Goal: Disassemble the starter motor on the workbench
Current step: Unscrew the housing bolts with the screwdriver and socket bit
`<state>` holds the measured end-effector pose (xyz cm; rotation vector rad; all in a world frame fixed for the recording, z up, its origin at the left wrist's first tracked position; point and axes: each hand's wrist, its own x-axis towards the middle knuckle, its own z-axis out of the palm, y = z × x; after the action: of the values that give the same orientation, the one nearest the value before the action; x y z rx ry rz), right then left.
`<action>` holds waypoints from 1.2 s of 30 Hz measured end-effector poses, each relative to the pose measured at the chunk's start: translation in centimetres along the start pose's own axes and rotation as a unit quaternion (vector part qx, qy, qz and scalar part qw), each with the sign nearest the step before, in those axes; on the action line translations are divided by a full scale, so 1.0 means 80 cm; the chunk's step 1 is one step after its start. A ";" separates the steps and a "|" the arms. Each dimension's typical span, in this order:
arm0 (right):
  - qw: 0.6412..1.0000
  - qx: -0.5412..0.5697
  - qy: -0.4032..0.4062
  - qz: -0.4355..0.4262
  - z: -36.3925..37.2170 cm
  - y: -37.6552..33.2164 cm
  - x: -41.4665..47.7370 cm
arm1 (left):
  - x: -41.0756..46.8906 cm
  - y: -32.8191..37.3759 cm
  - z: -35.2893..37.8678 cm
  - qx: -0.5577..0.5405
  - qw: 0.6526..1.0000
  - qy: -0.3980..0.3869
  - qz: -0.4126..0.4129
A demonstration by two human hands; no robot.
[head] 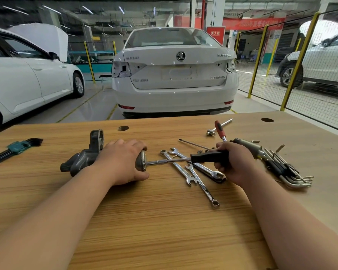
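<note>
Starter motor [82, 158]: it lies on its side on the workbench [164, 221] under our left hand. Its dark nose housing sticks out to the left of that hand, and its round metal end cap [141, 162] faces our right hand.
Left hand [123, 162]: we grip the motor body, with fingers curled over the top and the thumb low beside the end cap.
Right hand [234, 162]: we hold the black handle of a driver [209, 156], with the fingers wrapped fully round it.
Driver shaft [164, 162]: it runs roughly level from our right hand across to the end cap at our left hand, where its tip meets the cap.
Wrenches [195, 172]: several lie crossed between our hands, under the shaft and just left of our right hand.
Red-handled tool [220, 129]: it lies just beyond our right hand.
Hex keys [289, 172]: one fanned set lies right of our right hand.
Green-holder hex keys [14, 149]: these lie well left of our left hand.
White car [174, 71]: it stands beyond both hands, past the bench edge.
</note>
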<state>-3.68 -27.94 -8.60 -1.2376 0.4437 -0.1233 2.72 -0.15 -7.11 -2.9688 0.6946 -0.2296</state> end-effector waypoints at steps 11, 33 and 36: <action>1.000 0.005 -0.001 0.024 -0.001 0.001 0.003 | -0.006 0.002 0.003 0.003 1.000 0.018 0.003; 0.946 -0.313 -0.043 0.075 -0.013 -0.018 0.001 | -0.010 -0.001 -0.001 0.004 1.000 -0.017 -0.003; 0.922 -0.382 -0.020 0.052 -0.007 -0.015 -0.002 | -0.019 -0.003 -0.001 0.004 1.000 -0.020 0.000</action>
<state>-3.86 -28.76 -7.60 -1.9749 0.5434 0.1887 1.44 0.76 -7.17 -2.9571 0.6888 -0.1728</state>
